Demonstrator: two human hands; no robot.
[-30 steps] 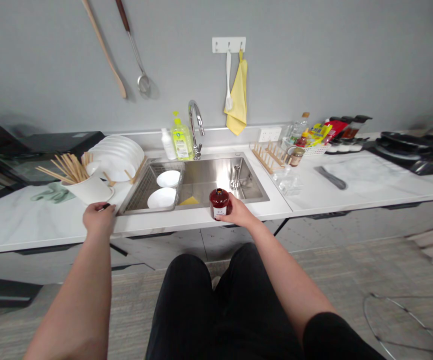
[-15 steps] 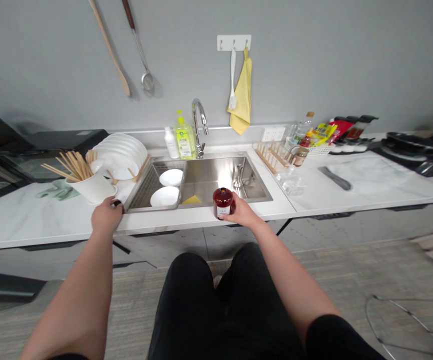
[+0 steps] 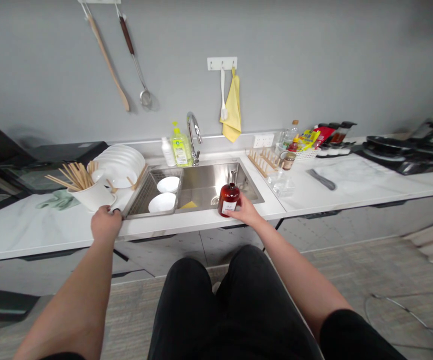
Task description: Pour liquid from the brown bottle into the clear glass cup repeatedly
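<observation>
In my right hand (image 3: 247,210) is a reddish-brown bottle (image 3: 225,195) with a white label and an open, uncapped neck, held upright at the sink's front edge. My fingers wrap round its right side. My left hand (image 3: 105,223) rests at the counter's front edge, left of the sink, its fingers closed on a small black cap (image 3: 116,211). Just behind that hand stands a white pitcher (image 3: 94,196) full of wooden chopsticks (image 3: 75,176). Between my hands lies the steel sink (image 3: 204,182), where two white bowls (image 3: 162,203) sit in a wire basket.
White plates (image 3: 126,160) stand in a rack at the left. A faucet (image 3: 192,135) and a green soap bottle (image 3: 180,147) are behind the sink. To the right are a wooden rack (image 3: 263,165), clear glassware (image 3: 283,186), grey tongs (image 3: 321,179) and a stove (image 3: 383,152).
The bottle has moved slightly to the right in my right hand, and its label has turned. My left hand stays at the counter edge. The whole view has shifted a little.
</observation>
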